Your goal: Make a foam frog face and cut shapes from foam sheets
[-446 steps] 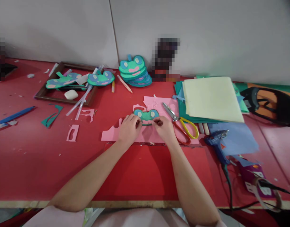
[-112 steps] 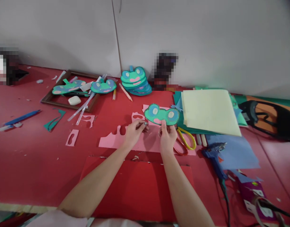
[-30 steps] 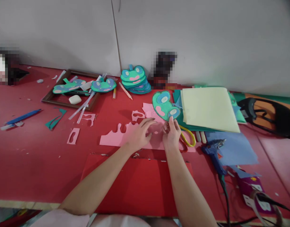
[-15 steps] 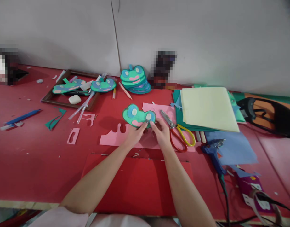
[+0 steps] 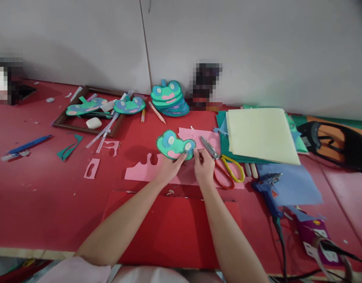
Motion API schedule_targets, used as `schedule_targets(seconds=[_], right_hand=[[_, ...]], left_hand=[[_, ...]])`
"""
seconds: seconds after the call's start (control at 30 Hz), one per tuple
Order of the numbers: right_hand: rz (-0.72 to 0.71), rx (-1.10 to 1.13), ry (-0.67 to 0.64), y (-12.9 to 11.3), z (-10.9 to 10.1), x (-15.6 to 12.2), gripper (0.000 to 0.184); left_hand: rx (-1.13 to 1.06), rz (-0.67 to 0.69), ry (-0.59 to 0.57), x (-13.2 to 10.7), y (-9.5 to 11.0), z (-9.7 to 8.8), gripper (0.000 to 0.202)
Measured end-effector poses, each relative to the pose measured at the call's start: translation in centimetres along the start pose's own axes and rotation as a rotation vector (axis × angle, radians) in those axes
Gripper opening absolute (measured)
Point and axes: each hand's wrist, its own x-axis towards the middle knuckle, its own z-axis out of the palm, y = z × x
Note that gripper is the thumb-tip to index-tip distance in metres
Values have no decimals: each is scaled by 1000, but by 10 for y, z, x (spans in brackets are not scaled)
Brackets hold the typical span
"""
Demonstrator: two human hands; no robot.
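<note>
A green frog-face cutout [image 5: 172, 146] with blue and white eyes and a pink mouth is held a little above the table. My left hand [image 5: 170, 169] pinches its lower edge from below. My right hand [image 5: 203, 168] is closed at the cutout's right eye, fingertips touching it. Both hands hover over a sheet of pink paper [image 5: 139, 173] with shapes cut out of it. Scissors [image 5: 222, 163] with yellow and red handles lie just to the right of my right hand.
A pile of finished frog faces [image 5: 168, 99] stands by the wall. A brown frame [image 5: 80, 125] at the left holds more frogs, glue sticks and an eraser. Stacked coloured sheets [image 5: 260, 133], a blue glue gun [image 5: 267, 188] and its cord lie right. A red sheet [image 5: 169, 228] lies near me.
The frog cutout was out at the right in my right hand a second ago. It has come back left to the centre, and my left hand has taken hold of it.
</note>
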Motion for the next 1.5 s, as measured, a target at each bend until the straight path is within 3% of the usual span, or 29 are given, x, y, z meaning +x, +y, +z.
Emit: schedule_targets(seconds=[0.33,0.5,0.67,1.03,1.27,1.5], right_hand=[[-163,-348,-18,-7,-5,1,24],[-172,-233,-50,0,-4,2,24],[-164,-127,15,3,-3,2,25],[119,141,110,2,-6,7,20],[18,133,19,0,-3,4,15],[40,114,25,0,-1,4,14]], left_hand=[[108,25,93,-1,-5,-1,18],[170,64,96,0,-5,-2,16],[193,84,84,0,-5,-3,18],[174,73,113,0,0,-3,16],[135,48,73,0,3,-3,21],[94,45,56,0,-2,-2,21]])
